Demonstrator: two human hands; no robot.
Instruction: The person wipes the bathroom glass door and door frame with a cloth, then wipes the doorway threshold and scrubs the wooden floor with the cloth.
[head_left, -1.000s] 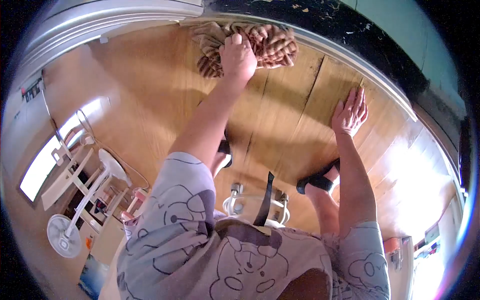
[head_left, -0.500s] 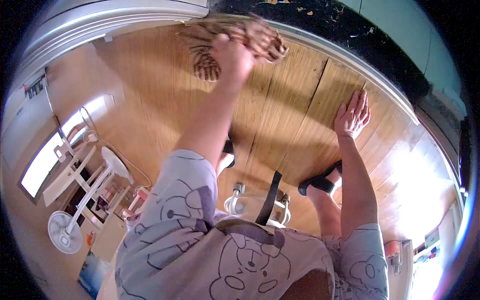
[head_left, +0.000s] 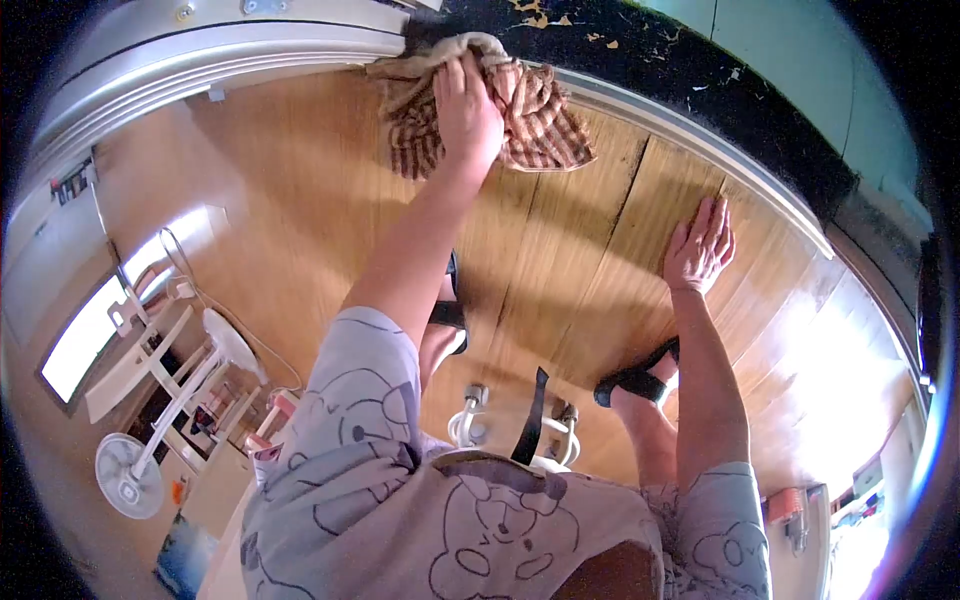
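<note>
Left hand (head_left: 468,118) lies on the striped cloth (head_left: 545,125), fingers together; its palm side is hidden, so any grip cannot be told. The cloth meets the pale edging (head_left: 690,135) and covers part of it. Right hand (head_left: 700,250) is palm-down on the wooden floor (head_left: 570,235), fingers slightly spread. Bare planks separate the hands; glare obscures boards at far right.

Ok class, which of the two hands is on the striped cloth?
The left hand: it lies on the striped cloth, while the right hand is apart from it, over bare wooden floor.
</note>
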